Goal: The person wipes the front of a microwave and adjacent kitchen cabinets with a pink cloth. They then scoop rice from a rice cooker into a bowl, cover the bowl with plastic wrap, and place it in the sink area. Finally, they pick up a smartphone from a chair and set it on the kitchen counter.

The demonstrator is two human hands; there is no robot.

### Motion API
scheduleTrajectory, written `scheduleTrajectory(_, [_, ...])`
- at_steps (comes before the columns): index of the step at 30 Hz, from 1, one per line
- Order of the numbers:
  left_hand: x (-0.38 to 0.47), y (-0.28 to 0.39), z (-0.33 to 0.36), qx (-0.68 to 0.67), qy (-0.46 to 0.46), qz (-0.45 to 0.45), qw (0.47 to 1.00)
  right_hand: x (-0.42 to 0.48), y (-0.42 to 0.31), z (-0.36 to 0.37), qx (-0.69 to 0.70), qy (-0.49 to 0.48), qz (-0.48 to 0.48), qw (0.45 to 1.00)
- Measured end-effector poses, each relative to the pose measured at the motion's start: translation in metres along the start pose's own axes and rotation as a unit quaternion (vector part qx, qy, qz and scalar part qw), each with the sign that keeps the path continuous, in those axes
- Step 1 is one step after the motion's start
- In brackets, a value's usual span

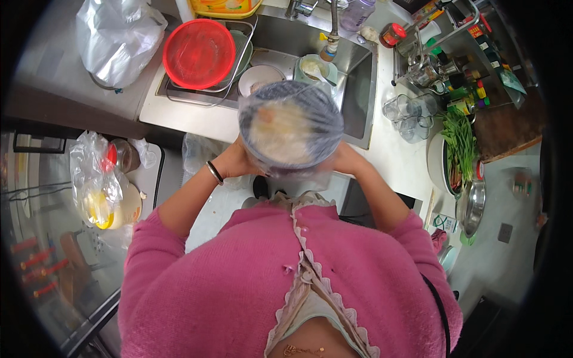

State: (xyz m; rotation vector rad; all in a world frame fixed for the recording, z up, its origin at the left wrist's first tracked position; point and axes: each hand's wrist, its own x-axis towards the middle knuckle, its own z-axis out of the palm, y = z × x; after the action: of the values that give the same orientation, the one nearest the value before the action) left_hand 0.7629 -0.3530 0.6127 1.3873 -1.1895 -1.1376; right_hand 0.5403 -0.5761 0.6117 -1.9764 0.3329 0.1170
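A round bowl with clear plastic wrap stretched over its top is held up in front of me, at the sink's front edge. Through the wrap show pale food and a small orange patch, both blurred. My left hand grips the bowl's left side, its fingers partly hidden beneath the plastic. On the opposite side my right hand holds the bowl, fingers out of sight behind it. Loose plastic hangs below the rim.
Beyond the bowl, the steel sink holds a white dish and a pale green bowl with a spoon. A red basin rests on a rack at left. Glass cups and a pot of leafy greens stand at right.
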Motion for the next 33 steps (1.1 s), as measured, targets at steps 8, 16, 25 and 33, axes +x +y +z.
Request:
scheduleTrajectory(8, [0.005,0.082,0.053,-0.288,0.175,-0.041,0.941,-0.026,-0.134,-0.029,-0.024,0.278,-0.091,0.956])
scheduleTrajectory(16, [-0.001,0.11,0.037,-0.448,-0.006,-0.251,0.858,-0.007,-0.136,-0.033,-0.191,0.169,0.166,0.953])
scheduleTrajectory(25, [0.033,0.025,0.028,-0.363,-0.045,-0.398,0.841,0.028,-0.039,-0.027,-0.074,0.099,0.307,0.944])
scheduleTrajectory(33, [0.01,0.035,0.021,-0.143,0.164,-0.354,0.909,0.016,-0.052,-0.029,-0.11,0.143,0.333,0.926])
